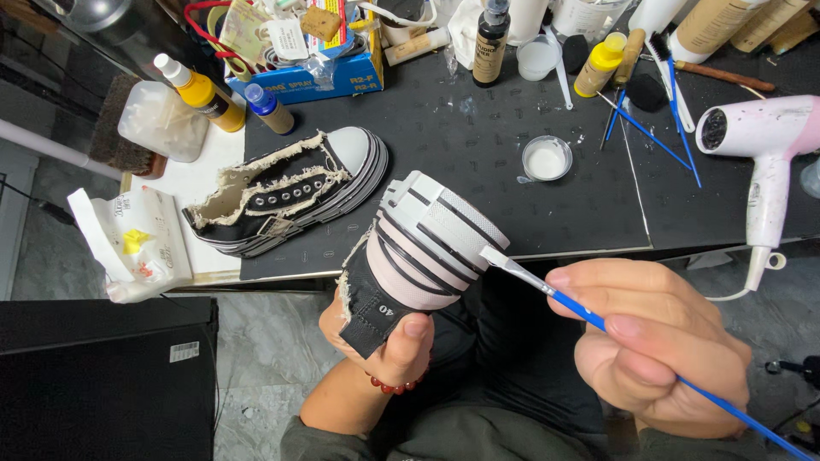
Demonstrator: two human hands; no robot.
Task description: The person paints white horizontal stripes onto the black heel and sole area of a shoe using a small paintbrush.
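Left hand (389, 337) in closed grip on black sneaker (423, 256), raised above lap near worktop (478, 162) edge, striped white sole facing camera. Right hand (658, 346) pinches blue-handled brush (589, 314); flat tip touches sole edge. 2nd sneaker (286, 192) lies on worktop, frayed collar up. Small white paint cup (547, 159) near centre. Pink hairdryer (760, 145) at right. Yellow bottle (203, 92) at left.

Bright even overhead light, sharp, wide-angle edge bending
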